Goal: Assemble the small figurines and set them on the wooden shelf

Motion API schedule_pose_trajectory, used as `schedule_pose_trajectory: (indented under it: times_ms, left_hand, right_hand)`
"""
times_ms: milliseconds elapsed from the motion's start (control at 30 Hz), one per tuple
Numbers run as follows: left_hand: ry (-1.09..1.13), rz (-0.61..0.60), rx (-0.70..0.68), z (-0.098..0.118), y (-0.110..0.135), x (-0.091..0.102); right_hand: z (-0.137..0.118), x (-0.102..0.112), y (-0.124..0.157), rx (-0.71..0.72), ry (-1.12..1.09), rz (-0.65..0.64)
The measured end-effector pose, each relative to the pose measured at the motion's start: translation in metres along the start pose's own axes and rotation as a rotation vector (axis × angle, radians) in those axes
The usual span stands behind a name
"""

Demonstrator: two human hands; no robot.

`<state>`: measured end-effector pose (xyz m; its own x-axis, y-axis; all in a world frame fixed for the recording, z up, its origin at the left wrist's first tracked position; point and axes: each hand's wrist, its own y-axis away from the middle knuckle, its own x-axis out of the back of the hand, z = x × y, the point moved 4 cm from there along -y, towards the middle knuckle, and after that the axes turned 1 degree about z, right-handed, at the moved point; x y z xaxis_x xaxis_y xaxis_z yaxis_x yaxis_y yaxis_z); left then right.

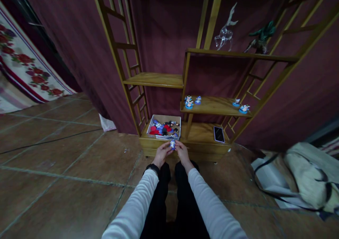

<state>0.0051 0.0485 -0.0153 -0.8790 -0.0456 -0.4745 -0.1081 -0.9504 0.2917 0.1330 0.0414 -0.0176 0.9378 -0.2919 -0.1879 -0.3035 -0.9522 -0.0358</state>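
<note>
A small purple-and-white figurine (172, 144) is held between the fingertips of both hands, just in front of the shelf unit's base. My left hand (161, 153) pinches its left side, and a dark band circles that wrist. From the other side my right hand (182, 152) closes its fingers on the same figurine. Right behind my hands sits an open cardboard box (166, 118) full of loose figurines in red, blue, black and white. On the middle shelf (212, 105), small figurines on blue or purple bases stand in a left cluster and a right pair.
A phone (219, 134) lies on the bottom shelf at right. Up on the top shelf are a clear glass deer (225, 30) and a dark green statuette (262, 37). A left shelf board (156, 79) juts above the box. Pale bags (304, 172) rest on the tiled floor at right.
</note>
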Motion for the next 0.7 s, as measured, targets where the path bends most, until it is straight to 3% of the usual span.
schedule_pose_trajectory:
  times_ms: [300, 700]
  left_hand:
    - [-0.007, -0.013, 0.029, 0.0027, 0.0018, -0.001]
    - [0.006, 0.012, 0.054, 0.0038, 0.0041, -0.0024]
  right_hand:
    - [-0.0042, 0.0013, 0.0001, -0.002, 0.022, -0.04]
    - [-0.0089, 0.0019, 0.0015, 0.062, 0.105, 0.003]
